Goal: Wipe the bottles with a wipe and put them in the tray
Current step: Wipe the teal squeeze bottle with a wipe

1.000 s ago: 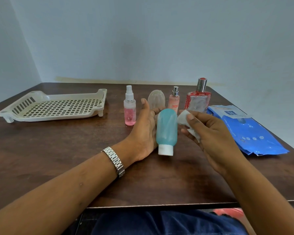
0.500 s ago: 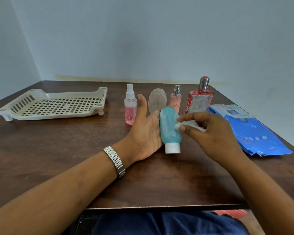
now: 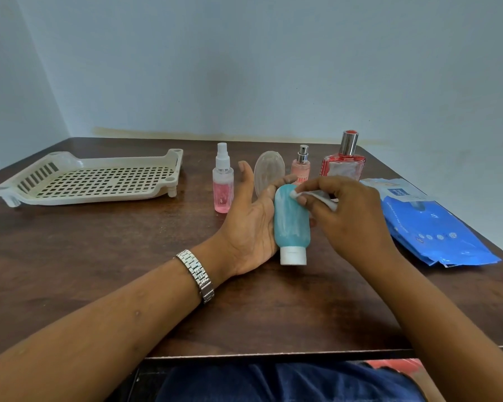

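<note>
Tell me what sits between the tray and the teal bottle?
In the head view, a pink spray bottle stands between the tray and the teal bottle, plus the left hand holding that bottle.

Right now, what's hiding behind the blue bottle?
The left hand holds the blue bottle from behind, fingertips peeking over its top. Farther back stand a clear oval container and a small pink perfume bottle. The fingers and the right hand cover their lower parts.

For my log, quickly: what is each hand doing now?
Left hand: holds the blue bottle.
Right hand: pinches the wipe against the bottle.
</note>
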